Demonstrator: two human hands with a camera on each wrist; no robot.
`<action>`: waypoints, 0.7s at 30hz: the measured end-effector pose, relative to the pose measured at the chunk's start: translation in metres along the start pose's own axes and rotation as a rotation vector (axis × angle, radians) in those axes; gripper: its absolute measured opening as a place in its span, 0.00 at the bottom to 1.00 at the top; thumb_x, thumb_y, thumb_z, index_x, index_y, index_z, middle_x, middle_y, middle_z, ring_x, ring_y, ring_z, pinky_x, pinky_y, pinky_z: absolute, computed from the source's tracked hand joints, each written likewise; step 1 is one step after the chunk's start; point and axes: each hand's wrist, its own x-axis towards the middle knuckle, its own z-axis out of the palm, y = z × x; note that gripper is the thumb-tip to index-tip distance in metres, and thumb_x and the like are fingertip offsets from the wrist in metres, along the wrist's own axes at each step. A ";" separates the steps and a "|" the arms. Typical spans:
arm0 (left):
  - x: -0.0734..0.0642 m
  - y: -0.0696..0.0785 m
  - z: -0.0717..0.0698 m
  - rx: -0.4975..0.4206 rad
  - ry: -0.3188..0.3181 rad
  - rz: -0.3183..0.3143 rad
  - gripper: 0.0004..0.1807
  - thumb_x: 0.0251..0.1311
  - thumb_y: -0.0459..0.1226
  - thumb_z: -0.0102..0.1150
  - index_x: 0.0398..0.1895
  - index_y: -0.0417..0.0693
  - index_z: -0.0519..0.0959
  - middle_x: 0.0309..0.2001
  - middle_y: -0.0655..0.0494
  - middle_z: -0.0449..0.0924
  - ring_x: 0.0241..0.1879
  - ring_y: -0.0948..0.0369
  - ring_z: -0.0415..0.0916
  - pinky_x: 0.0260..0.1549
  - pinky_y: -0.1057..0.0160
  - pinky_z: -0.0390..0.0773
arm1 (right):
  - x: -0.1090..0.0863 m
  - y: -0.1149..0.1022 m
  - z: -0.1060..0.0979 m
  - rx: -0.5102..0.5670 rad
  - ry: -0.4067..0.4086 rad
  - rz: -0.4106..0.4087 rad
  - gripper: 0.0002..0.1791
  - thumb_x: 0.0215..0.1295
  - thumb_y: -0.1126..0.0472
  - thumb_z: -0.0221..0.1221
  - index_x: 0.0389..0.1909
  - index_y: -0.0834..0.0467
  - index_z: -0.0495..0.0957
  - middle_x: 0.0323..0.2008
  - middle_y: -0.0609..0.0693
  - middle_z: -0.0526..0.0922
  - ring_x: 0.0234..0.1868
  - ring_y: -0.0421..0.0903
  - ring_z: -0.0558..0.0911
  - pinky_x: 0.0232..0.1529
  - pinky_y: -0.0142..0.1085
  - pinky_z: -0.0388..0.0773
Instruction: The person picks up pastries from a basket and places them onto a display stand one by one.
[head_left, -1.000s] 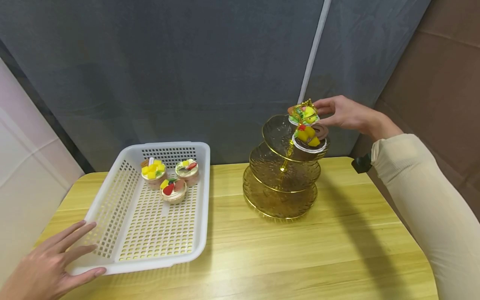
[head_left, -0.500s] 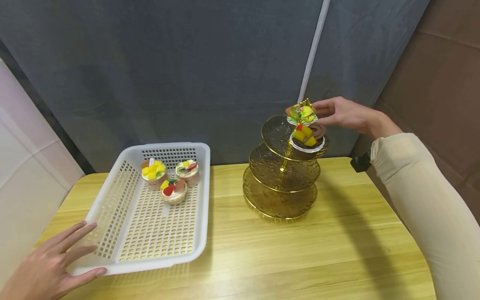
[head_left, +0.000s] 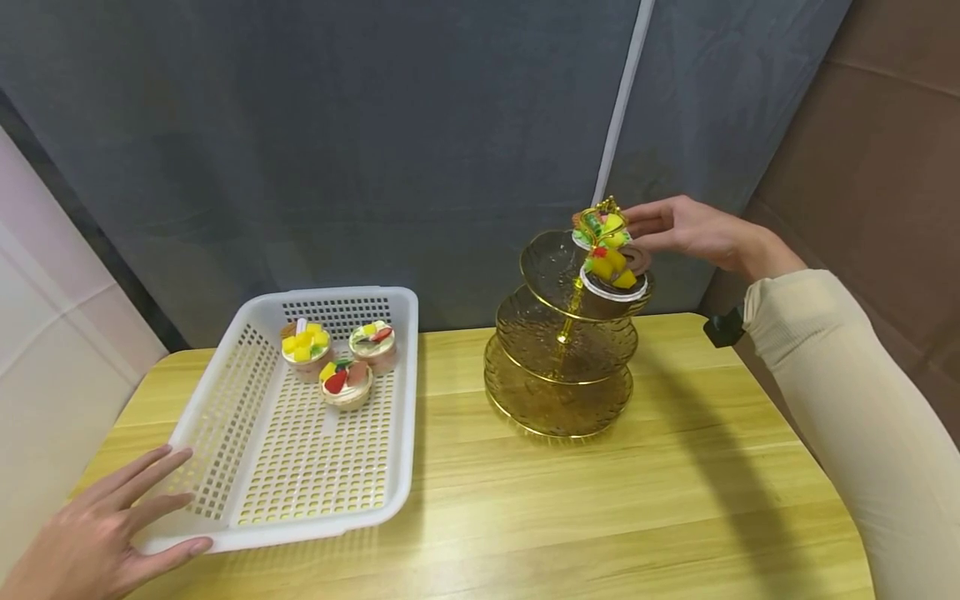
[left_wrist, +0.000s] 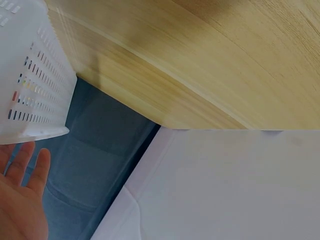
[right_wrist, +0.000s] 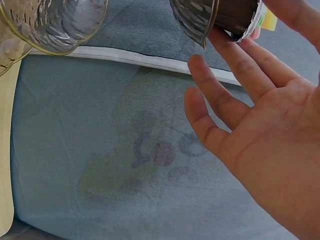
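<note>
My right hand reaches over the top tier of a three-tier amber stand with gold rims. Its thumb and fingers lie either side of a fruit-topped cupcake, partly hidden behind the gold crown-like finial. In the right wrist view, that cupcake's brown cup sits between fingertips and thumb, at the plate's edge. A chocolate cupcake with yellow fruit stands in front on the same tier. My left hand rests spread at the near left corner of a white perforated basket, thumb along the rim.
Three fruit-topped cupcakes sit grouped at the basket's far end. Both basket and stand are on a wooden table. Grey cloth hangs behind, with a brown panel at the right.
The stand's top tier, with both cupcakes and the finial, shifts slightly left in the head view. My right hand stays at the rear cupcake; my left hand keeps its place on the basket.
</note>
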 end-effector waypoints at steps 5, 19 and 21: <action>-0.001 0.001 0.000 0.016 -0.018 -0.023 0.43 0.37 0.78 0.59 0.23 0.45 0.86 0.61 0.48 0.75 0.73 0.78 0.38 0.63 0.82 0.35 | -0.001 0.001 0.000 0.001 -0.002 -0.006 0.34 0.73 0.56 0.58 0.75 0.61 0.58 0.70 0.61 0.67 0.71 0.57 0.65 0.71 0.58 0.53; 0.003 0.003 -0.001 0.029 -0.006 -0.024 0.40 0.35 0.77 0.62 0.24 0.50 0.86 0.60 0.51 0.77 0.72 0.80 0.41 0.51 0.76 0.65 | -0.016 -0.008 -0.018 0.045 0.101 -0.073 0.37 0.70 0.56 0.62 0.76 0.52 0.59 0.70 0.52 0.69 0.69 0.46 0.70 0.72 0.56 0.52; 0.004 0.002 -0.001 0.032 -0.001 -0.017 0.39 0.35 0.77 0.62 0.24 0.51 0.86 0.63 0.57 0.76 0.72 0.80 0.42 0.40 0.67 0.68 | -0.018 -0.014 -0.021 0.053 0.126 -0.087 0.37 0.70 0.57 0.62 0.76 0.50 0.59 0.70 0.50 0.69 0.67 0.43 0.71 0.72 0.54 0.52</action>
